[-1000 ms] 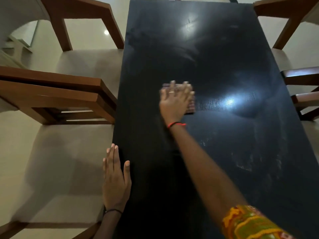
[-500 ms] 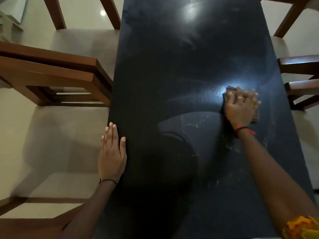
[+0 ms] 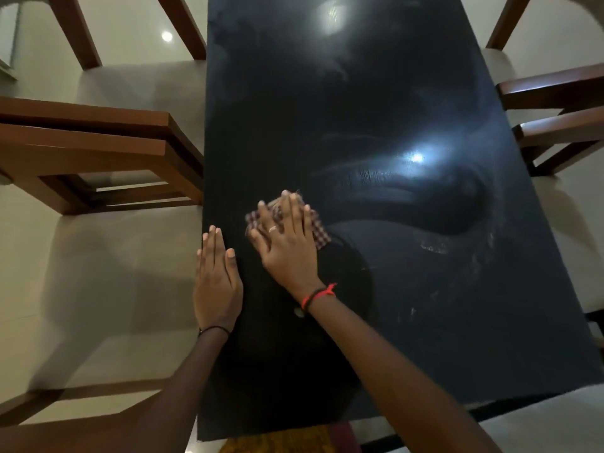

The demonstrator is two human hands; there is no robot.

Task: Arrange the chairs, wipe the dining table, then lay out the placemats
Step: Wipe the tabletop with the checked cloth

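A long black dining table [image 3: 376, 109] runs away from me, its top streaked with wipe marks. My right hand [image 3: 287, 243] lies flat with straight fingers on a checked red-and-white cloth [image 3: 319, 231], pressing it onto the table near the left side. Only the cloth's edges show around the fingers. My left hand [image 3: 217, 279] rests flat on the table's left edge, just beside the right hand, fingers straight and together. No placemats are in view.
Wooden chairs with pale seats stand along both sides: two on the left [image 3: 98, 148] [image 3: 130, 34], tucked against the table edge, and others on the right [image 3: 555, 116]. The pale floor shows between them.
My right hand has swept the cloth from the table's right side across to the left, ending next to my left hand. The left hand has stayed on the edge.
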